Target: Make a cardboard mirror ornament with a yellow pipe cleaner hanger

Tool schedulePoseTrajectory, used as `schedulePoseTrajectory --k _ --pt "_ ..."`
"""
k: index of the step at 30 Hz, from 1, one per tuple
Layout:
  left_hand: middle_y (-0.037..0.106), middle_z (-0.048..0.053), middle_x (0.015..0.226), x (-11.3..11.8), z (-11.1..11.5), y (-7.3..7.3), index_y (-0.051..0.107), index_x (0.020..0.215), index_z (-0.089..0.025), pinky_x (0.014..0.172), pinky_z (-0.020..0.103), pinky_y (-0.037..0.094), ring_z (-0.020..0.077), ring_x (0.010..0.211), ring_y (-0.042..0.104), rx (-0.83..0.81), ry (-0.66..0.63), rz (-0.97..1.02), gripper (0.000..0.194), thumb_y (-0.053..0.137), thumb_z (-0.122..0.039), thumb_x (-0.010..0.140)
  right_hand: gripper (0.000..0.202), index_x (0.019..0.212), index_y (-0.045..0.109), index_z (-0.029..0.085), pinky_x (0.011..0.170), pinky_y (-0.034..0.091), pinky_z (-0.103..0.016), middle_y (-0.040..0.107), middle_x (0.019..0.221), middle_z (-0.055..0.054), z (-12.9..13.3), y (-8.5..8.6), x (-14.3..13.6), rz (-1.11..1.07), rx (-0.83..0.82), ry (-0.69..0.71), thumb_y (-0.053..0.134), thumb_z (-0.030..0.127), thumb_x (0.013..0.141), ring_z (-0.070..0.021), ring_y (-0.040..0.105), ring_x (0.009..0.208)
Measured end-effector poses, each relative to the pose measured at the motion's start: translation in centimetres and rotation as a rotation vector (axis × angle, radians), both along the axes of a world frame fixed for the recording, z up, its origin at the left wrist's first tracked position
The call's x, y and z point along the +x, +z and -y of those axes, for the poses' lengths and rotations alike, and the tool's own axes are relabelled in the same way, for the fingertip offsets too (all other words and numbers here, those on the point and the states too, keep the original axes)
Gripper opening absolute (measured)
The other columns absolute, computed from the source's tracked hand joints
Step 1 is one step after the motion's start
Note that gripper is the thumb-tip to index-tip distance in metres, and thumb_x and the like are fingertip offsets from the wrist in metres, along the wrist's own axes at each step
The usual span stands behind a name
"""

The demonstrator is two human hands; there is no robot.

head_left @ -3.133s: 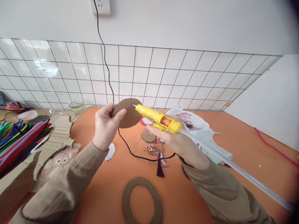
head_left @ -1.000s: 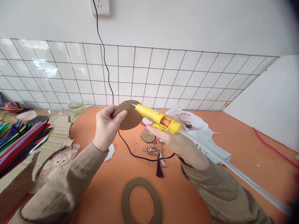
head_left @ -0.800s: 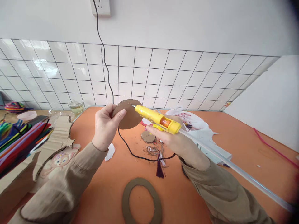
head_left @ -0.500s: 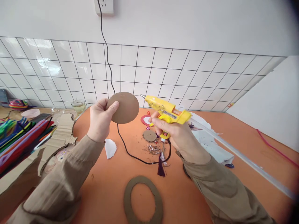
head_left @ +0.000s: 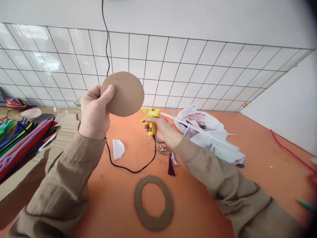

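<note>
A round cardboard disc point(head_left: 127, 96) is pinched at its left side by my left hand point(head_left: 95, 114), thumb on the near face. Small marks show near the disc's top. My right hand point(head_left: 160, 129) grips a yellow glue gun point(head_left: 152, 127), whose front end is partly behind the disc's lower right edge. A long clear glue stick point(head_left: 198, 129) sticks out of the gun's back. On the orange table point(head_left: 111, 198), an oval cardboard ring point(head_left: 138, 208) lies flat in front, below both hands.
A black cord point(head_left: 128, 170) loops over the table beside a white scrap point(head_left: 119, 148). Right of it lie a dark purple tassel point(head_left: 171, 167) and a white plastic bag point(head_left: 203, 120). Colourful pipe cleaners point(head_left: 27, 142) and torn cardboard point(head_left: 66, 127) are at left. A tiled wall stands behind.
My left hand has raised the disc and brought it nearer. My right hand has moved left and away with the glue gun, its front now partly behind the disc. The view has shifted slightly.
</note>
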State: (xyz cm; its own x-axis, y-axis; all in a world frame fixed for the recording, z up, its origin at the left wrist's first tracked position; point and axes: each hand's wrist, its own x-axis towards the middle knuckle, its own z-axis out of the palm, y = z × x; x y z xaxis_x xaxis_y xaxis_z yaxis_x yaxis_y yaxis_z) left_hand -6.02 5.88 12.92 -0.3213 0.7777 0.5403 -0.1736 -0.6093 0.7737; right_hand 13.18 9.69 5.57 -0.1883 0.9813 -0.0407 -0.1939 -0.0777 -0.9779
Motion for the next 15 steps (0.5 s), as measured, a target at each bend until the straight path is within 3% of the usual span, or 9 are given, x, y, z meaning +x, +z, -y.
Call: schedulePoseTrajectory --k 5,9,12,15 --pt "0.054 -0.003 0.068 0.4 0.7 0.4 0.056 0.065 -0.017 0.067 0.026 0.037 0.0121 0.077 0.053 0.008 -0.041 0.01 0.03 0.079 -0.029 0.08 0.022 0.091 0.06 0.014 0.058 0.049 -0.024 0.065 0.078 -0.002 -3.6 -2.8 -1.9 0.273 0.008 0.023 0.072 0.01 0.073 -0.0118 0.06 0.066" --pt "0.055 -0.002 0.07 0.5 0.8 0.4 0.059 0.065 -0.018 0.071 0.027 0.038 0.0129 0.077 0.052 0.029 -0.08 0.037 0.025 0.079 -0.023 0.08 0.027 0.115 0.063 0.014 0.078 0.058 -0.035 0.066 0.11 -0.007 -5.6 -4.3 -3.6 0.559 0.033 0.045 0.064 0.031 0.095 -0.0173 0.066 0.091" --pt "0.053 -0.002 0.068 0.3 0.8 0.5 0.062 0.065 -0.017 0.069 0.027 0.038 0.0115 0.073 0.049 0.052 -0.102 0.044 0.023 0.077 -0.022 0.081 0.032 0.121 0.062 0.015 0.088 0.057 -0.042 0.064 0.121 -0.009 -6.4 -4.9 -4.6 0.715 0.087 0.058 0.062 0.035 0.096 -0.0208 0.065 0.103" --pt "0.052 -0.002 0.067 0.2 1.0 0.7 0.061 0.064 -0.016 0.067 0.027 0.037 0.0115 0.071 0.049 0.049 -0.107 0.035 0.024 0.077 -0.022 0.08 0.031 0.12 0.062 0.015 0.087 0.058 -0.041 0.065 0.12 -0.009 -6.6 -5.1 -5.2 0.804 0.173 0.062 0.061 0.035 0.097 -0.0201 0.066 0.102"
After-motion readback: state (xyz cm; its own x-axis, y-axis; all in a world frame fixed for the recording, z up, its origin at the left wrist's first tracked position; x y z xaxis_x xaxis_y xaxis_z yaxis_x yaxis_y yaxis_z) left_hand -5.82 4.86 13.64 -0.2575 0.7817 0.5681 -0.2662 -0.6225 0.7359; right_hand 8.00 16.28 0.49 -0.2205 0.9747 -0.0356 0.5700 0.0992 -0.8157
